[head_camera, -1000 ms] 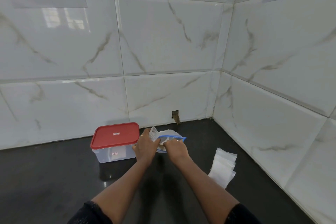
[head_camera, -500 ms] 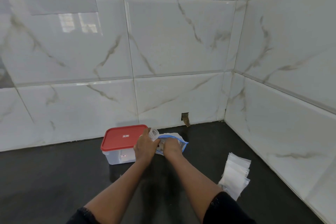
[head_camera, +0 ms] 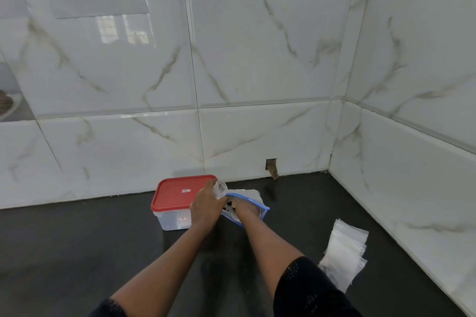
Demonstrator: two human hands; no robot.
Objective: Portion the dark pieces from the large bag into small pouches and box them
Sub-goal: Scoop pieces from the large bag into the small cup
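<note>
Blue-rimmed and clear, the large zip-top plastic bag (head_camera: 251, 193) lies on the glossy black surface (head_camera: 77, 252), just right of a clear plastic box with a shut red lid (head_camera: 175, 195) and near the corner of the white marble-tiled wall (head_camera: 257, 72); its mouth gapes toward the person, and its long axis seems to run from the near edge back toward the wall; the left hand (head_camera: 206, 207) pinches a small clear pouch (head_camera: 219, 187) upright at the bag's rim; the right hand (head_camera: 247, 210) is sunk inside the mouth, and whether its fingers have curled round anything cannot be told; a few dark pieces (head_camera: 227, 207) show between the two hands; the film looks light, limp and slippery, likely best held by the stiffer zip rim; a fanned stack of flat white pouches (head_camera: 343, 249) waits well apart to the right.
</note>
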